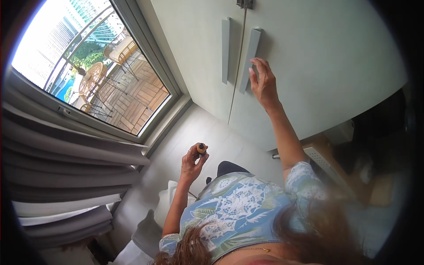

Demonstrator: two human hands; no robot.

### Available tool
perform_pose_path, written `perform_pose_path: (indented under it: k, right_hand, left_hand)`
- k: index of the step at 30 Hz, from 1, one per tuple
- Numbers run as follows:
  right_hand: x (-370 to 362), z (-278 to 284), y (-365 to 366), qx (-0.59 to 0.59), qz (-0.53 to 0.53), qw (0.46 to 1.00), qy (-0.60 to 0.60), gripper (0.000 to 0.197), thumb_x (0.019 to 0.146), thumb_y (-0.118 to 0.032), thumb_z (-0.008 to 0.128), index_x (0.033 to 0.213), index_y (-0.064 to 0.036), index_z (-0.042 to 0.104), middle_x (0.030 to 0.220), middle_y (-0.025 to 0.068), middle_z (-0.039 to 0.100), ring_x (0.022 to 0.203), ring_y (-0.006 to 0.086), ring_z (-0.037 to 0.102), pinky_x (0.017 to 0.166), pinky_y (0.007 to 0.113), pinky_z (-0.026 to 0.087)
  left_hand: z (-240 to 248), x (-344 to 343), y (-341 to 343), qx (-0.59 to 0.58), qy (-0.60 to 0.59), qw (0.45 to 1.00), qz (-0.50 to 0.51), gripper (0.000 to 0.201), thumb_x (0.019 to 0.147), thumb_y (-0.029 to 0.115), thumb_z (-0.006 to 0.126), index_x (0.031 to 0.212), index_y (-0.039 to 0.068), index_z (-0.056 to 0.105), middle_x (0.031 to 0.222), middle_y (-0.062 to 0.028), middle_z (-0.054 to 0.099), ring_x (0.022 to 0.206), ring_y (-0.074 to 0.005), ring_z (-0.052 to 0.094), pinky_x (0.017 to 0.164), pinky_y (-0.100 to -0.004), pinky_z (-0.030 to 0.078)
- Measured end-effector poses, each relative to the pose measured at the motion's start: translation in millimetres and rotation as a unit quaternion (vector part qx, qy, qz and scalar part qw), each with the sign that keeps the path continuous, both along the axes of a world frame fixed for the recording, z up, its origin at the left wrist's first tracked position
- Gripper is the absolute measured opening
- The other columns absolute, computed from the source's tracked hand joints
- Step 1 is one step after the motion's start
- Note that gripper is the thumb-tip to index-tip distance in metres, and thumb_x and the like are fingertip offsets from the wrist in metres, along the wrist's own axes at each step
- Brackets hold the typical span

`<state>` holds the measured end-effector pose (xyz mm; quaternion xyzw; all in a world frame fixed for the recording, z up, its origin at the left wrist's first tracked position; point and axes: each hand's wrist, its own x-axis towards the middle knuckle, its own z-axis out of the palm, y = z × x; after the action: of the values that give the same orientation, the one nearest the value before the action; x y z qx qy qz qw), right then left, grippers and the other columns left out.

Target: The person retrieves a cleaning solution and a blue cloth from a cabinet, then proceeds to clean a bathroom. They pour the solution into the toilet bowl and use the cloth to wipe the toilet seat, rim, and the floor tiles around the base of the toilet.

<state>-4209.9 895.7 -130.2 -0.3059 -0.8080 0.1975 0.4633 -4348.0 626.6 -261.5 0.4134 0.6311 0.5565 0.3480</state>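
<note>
My left hand point(191, 164) is closed round a small bottle point(201, 149), held low in front of my body. From above, its dark top and tan-brown body show. Up ahead, my right hand point(263, 83) is at the grey bar handle point(252, 57) of the right-hand door on a pale cabinet point(318, 66). Its fingers are bent and apart, with fingertips overlapping the handle's edge; whether they touch it I cannot tell. A second grey handle point(225, 51) sits on the left-hand door, beside the seam between the two.
A framed glass door point(163, 88) on the left looks onto a balcony with wicker furniture. Grey curtains point(66, 154) hang at the far left. White fabric point(165, 198) lies by my left arm. A brown box-like thing point(327, 154) stands at the right, below the cabinet.
</note>
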Motion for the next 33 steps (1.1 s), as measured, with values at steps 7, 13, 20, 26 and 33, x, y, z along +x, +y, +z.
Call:
perform_pose_path:
  k: [7,13,20,26,33]
  right_hand:
    - [-144.1,20.4,39.0,0.476,-0.207,0.655,-0.550,0.014,0.075,-0.008,0.052,0.083,-0.0051,0.063,0.094,0.0074,0.056,0.099,0.0236,0.051,0.101,0.038,0.029]
    - [-155.3,0.0,57.0,0.376,-0.186,0.675,-0.607,0.009,0.066,-0.008,0.054,0.063,-0.0094,0.062,0.069,0.0038,0.056,0.082,0.0189,0.052,0.087,0.030,0.036]
    - [-246.6,7.2,-85.9,0.401,-0.180,0.670,-0.598,0.021,0.070,-0.015,0.054,0.084,-0.0071,0.068,0.089,0.0091,0.061,0.089,0.0221,0.051,0.090,0.030,0.031]
    - [-365.7,-10.4,-150.5,0.440,-0.140,0.724,-0.512,0.036,0.072,-0.027,0.055,0.093,-0.0006,0.067,0.106,0.0133,0.058,0.102,0.0275,0.050,0.090,0.040,0.035]
    - [-369.2,-78.4,-231.2,0.153,0.138,0.849,-0.486,0.021,0.079,-0.019,0.051,0.083,-0.0056,0.067,0.099,0.0095,0.052,0.088,0.0233,0.054,0.082,0.042,0.038]
  left_hand:
    - [-12.8,-126.9,-14.1,0.019,-0.010,1.000,-0.006,0.027,0.078,0.003,0.062,0.105,0.002,0.055,0.095,-0.0059,0.063,0.077,-0.0107,0.059,0.071,-0.0255,0.050]
    - [-51.1,-172.2,-32.0,-0.024,-0.043,0.998,-0.036,0.024,0.077,0.003,0.064,0.101,0.003,0.057,0.091,-0.0047,0.063,0.075,-0.0088,0.058,0.069,-0.0248,0.049]
    - [-45.7,-217.3,-9.6,-0.069,0.056,0.968,-0.235,0.029,0.071,0.002,0.068,0.099,0.002,0.059,0.094,-0.0053,0.057,0.076,-0.0128,0.060,0.071,-0.0248,0.049]
    - [-44.0,-270.9,-2.0,-0.028,0.063,0.966,-0.250,0.029,0.072,0.004,0.068,0.099,0.000,0.058,0.096,-0.0089,0.058,0.074,-0.0160,0.059,0.069,-0.0265,0.048]
    - [-142.4,-355.7,-19.1,0.106,0.414,0.904,-0.014,0.039,0.074,0.010,0.069,0.108,0.001,0.053,0.108,-0.0051,0.058,0.097,-0.0126,0.054,0.082,-0.0277,0.045]
